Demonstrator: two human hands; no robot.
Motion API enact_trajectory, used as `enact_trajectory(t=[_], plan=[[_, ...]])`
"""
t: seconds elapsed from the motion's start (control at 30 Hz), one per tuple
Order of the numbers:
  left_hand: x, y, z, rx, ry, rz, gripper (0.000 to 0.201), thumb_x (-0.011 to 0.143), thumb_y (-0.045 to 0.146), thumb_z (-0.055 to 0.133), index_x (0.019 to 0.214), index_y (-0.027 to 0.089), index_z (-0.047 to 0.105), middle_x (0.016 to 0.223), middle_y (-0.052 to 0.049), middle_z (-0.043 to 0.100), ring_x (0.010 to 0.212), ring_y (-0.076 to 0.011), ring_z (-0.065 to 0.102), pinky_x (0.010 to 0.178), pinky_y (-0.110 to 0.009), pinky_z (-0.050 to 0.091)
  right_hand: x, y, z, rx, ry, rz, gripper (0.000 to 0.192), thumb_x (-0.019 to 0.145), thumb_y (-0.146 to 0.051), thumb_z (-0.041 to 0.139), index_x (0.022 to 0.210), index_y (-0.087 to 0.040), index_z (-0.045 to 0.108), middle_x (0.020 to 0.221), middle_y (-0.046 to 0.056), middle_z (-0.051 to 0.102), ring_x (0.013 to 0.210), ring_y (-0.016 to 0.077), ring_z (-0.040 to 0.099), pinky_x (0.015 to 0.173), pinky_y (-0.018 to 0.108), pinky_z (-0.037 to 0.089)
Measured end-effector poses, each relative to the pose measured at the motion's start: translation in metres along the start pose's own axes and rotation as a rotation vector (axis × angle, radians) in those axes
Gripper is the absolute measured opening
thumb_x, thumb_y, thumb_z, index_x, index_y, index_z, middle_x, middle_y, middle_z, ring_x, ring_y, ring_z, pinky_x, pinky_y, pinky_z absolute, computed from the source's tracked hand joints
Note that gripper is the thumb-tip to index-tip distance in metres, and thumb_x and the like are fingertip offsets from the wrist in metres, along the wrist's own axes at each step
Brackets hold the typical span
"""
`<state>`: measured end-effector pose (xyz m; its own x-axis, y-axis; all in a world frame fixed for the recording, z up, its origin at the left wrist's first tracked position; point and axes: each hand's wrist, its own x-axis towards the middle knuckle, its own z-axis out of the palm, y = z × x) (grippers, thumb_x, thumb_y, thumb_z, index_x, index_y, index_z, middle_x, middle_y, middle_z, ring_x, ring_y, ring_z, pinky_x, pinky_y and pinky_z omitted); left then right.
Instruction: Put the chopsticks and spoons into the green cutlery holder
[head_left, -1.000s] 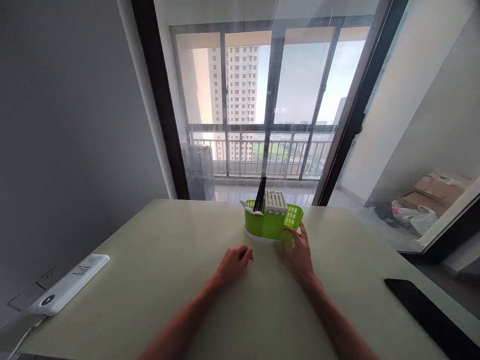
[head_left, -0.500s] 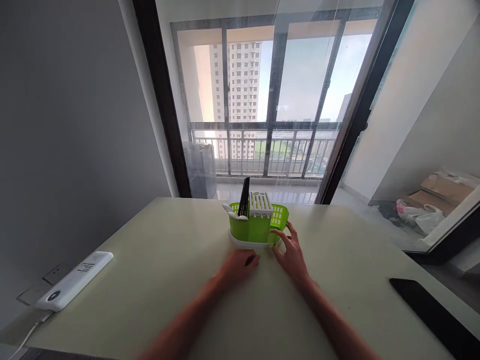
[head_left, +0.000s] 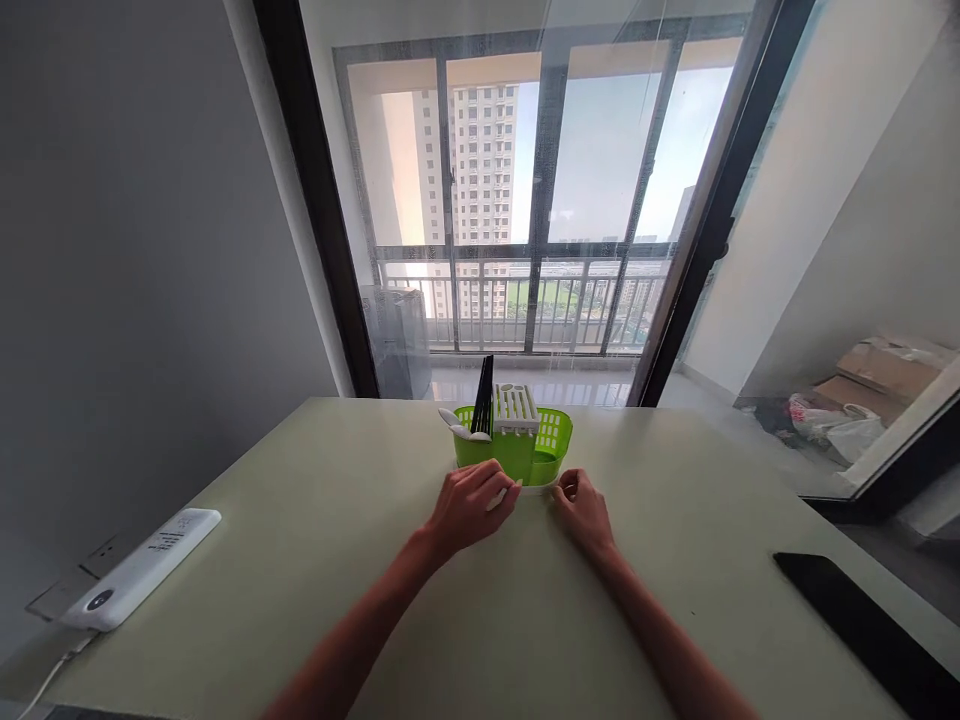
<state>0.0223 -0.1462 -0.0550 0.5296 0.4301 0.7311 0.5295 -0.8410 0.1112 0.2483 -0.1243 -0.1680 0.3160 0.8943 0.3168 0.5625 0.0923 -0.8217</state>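
Note:
A green plastic cutlery caddy [head_left: 517, 452] with a white base tray stands on the pale table [head_left: 315, 540], near its far edge. Black chopsticks [head_left: 483, 396], a white spoon [head_left: 456, 421] and a white slotted insert [head_left: 516, 409] stick out of it. My left hand [head_left: 471, 505] rests against the caddy's near left side, fingers curled at the white base. My right hand [head_left: 581, 512] touches the base at the near right, fingers bent in a pinch.
A white power strip [head_left: 139, 568] lies at the table's left edge, cable hanging off. A black flat device [head_left: 862, 630] lies at the right edge. Behind the table is a glass door [head_left: 525, 200] to a balcony. Cardboard and bags [head_left: 847, 400] lie on the floor to the right.
The caddy has shifted left across the table. My right hand let go of its right side and moved to the base. My left hand moved forward to touch the caddy.

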Motion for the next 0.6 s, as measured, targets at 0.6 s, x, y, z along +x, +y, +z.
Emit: enact_trajectory(t=[0.6], plan=[[0.151, -0.143, -0.003, -0.645, -0.256, -0.828, 0.056, 0.061, 0.057, 0.088, 0.094, 0.014, 0.074, 0.098, -0.013, 0.078, 0.097, -0.0279, 0.070, 0.086, -0.036, 0.054, 0.004, -0.005, -0.002, -0.035, -0.059, 0.017, 0.012, 0.081, -0.030, 0.053, 0.089, -0.023, 0.060, 0.081, 0.003, 0.073, 0.072, 0.0182, 0.067, 0.067, 0.028, 0.046]])
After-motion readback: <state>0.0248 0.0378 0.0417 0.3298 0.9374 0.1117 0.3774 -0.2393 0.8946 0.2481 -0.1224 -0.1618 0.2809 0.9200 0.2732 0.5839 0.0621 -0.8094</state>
